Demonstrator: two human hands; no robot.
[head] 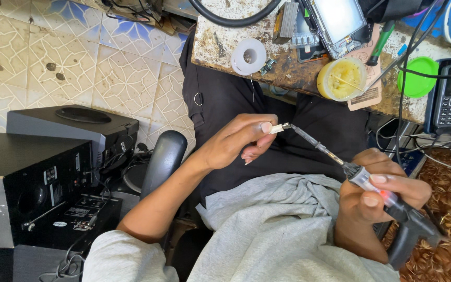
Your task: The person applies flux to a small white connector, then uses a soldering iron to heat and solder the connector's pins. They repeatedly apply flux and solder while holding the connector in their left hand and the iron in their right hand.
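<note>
Soldering iron point(319, 149), dark slim shaft, translucent handle

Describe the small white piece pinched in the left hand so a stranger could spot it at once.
Start at the worn bench up top, then drop to the dark lap below. There the left hand pinches a small white connector, the only pale bit touching the soldering iron tip.
</note>
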